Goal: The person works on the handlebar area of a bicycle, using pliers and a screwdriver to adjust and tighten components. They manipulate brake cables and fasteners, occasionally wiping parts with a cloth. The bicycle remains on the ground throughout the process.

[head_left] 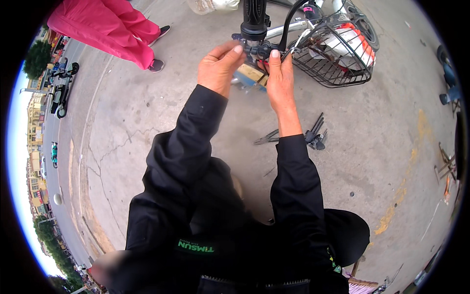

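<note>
My left hand (219, 66) has its fingers curled and pinched at a dark fitting (260, 49) below a black handlebar grip (253, 19); its fingertips are partly hidden. My right hand (281, 85) holds the same fitting from the right, thumb uppermost, beside black cables. Under the fitting is a tan board (249, 73), partly hidden. To the right, a black wire basket (316, 73) carries a white and orange bundle (345, 44). Several dark tools (316, 139) lie on the concrete beside my right forearm.
A person in pink trousers (112, 34) stands at the upper left. Parked scooters (58, 95) line the road at the left. A white bag (213, 5) is at the top. Stools (445, 161) and other objects stand along the right edge, and a broom (362, 286) at the lower right.
</note>
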`<state>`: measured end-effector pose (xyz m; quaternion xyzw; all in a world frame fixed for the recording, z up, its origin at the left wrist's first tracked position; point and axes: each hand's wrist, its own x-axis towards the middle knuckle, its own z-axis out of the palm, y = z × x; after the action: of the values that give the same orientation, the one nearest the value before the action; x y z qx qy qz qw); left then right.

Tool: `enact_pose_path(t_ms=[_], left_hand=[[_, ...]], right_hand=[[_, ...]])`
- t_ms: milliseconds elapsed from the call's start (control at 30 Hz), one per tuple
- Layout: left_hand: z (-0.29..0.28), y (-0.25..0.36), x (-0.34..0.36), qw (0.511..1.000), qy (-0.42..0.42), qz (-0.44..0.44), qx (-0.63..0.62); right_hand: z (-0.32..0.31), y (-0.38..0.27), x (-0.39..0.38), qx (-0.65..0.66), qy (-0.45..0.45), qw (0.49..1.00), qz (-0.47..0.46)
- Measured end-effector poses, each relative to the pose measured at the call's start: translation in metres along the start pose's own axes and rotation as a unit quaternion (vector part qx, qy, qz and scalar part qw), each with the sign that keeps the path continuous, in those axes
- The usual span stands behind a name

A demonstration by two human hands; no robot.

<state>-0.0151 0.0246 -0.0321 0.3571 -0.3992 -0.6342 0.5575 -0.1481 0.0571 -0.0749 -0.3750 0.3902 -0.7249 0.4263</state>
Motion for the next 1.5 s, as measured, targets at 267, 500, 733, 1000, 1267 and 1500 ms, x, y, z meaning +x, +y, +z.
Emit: enact_pose_path(t_ms=[267, 500, 733, 1000, 1267, 1500], left_hand=[[0.004, 0.003, -0.004, 1.000, 0.023, -0.001, -0.009], [0.006, -0.004, -0.001, 0.997, 0.030, -0.017, -0.066], [-0.008, -0.010, 0.002, 0.985, -0.025, -0.105, -0.136], [0.003, 0.002, -0.006, 0.997, -0.002, -0.070, -0.032], [0.002, 0.004, -0.008, 0.999, -0.003, -0.052, 0.010], [0.004, 0.004, -0.009, 0.997, 0.007, -0.052, 0.050]], right_hand=[[0.002, 0.001, -0.001, -0.024, 0.019, 1.000, 0.006], [0.000, 0.004, 0.000, -0.040, 0.012, 0.999, -0.014], [0.000, 0.007, 0.000, -0.039, 0.014, 0.999, -0.020], [-0.001, 0.009, 0.000, -0.037, 0.026, 0.999, -0.003], [0.001, 0.005, 0.002, 0.028, 0.012, 0.999, 0.020], [0.001, 0.005, 0.001, 0.051, 0.019, 0.998, 0.041]])
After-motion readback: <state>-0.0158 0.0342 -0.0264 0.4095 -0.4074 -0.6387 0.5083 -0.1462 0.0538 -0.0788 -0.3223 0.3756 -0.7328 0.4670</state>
